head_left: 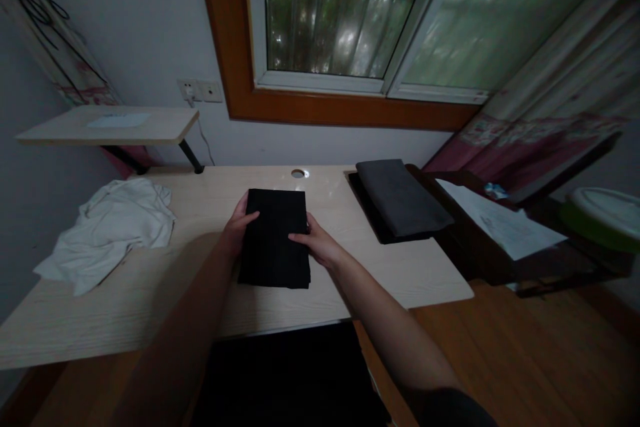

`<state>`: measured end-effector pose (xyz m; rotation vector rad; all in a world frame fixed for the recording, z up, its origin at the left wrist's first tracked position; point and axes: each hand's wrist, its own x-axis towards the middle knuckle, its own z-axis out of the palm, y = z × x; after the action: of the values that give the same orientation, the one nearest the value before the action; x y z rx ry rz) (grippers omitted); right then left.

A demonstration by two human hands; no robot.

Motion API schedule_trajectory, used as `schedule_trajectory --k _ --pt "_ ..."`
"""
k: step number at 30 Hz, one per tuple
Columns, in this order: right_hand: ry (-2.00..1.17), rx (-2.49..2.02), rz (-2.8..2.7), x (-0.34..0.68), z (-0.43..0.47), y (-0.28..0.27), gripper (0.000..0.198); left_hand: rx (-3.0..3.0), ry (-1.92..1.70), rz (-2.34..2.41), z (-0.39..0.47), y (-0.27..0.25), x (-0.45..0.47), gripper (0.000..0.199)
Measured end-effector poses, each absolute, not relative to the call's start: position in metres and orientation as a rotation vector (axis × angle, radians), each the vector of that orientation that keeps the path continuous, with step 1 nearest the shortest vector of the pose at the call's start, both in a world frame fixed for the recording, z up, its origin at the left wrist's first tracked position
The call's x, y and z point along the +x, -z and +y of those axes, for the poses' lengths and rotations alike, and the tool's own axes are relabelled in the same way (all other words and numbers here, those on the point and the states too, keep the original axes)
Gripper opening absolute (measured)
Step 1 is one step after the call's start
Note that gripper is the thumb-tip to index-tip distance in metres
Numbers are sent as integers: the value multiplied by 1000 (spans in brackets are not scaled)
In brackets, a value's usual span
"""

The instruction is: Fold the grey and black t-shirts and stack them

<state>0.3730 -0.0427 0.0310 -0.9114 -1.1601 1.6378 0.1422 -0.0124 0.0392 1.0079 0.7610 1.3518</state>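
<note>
A folded black cloth [276, 250], shaped into an upright rectangle, is between my two hands over the middle of the pale wooden table [195, 310]. My left hand [236, 227] grips its left edge, the thumb lying across the front and the fingers behind. On the opposite edge, my right hand [317, 240] pinches it the same way, thumb on the front. Layers show at the lower right corner of the cloth. Fingers behind it are mostly hidden. It cannot be told whether its lower edge touches the tabletop.
A crumpled white cloth [117, 223] lies on the table's left side, below a small raised shelf [107, 127]. Dark grey folded fabric [400, 197] rests on a black one at the right. Beyond the table's right edge is a dark chair-like piece with a paper sheet [500, 219].
</note>
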Motion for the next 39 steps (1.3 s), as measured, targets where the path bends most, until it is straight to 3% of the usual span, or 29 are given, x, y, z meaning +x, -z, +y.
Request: schedule_trajectory --k 9,15,20,27,32,39 --pt "-1477 -957 -1232 388 -35 -48 66 912 -1275 767 -16 -34 147 94" --pt "-1249 -1092 -1392 451 -6 -98 76 883 -1251 673 -15 -30 144 89" --pt "-1023 -1234 -1438 518 15 -145 73 866 -1234 678 -14 -29 144 87" --pt "-1029 -1551 -1282 611 43 -197 86 883 -1209 700 -14 -28 144 76" --pt "-929 -1837 -1217 652 57 -190 70 890 -1213 713 -13 -26 143 74" --pt "-770 -2042 -1342 679 65 -165 89 833 -1206 728 -15 -29 143 65"
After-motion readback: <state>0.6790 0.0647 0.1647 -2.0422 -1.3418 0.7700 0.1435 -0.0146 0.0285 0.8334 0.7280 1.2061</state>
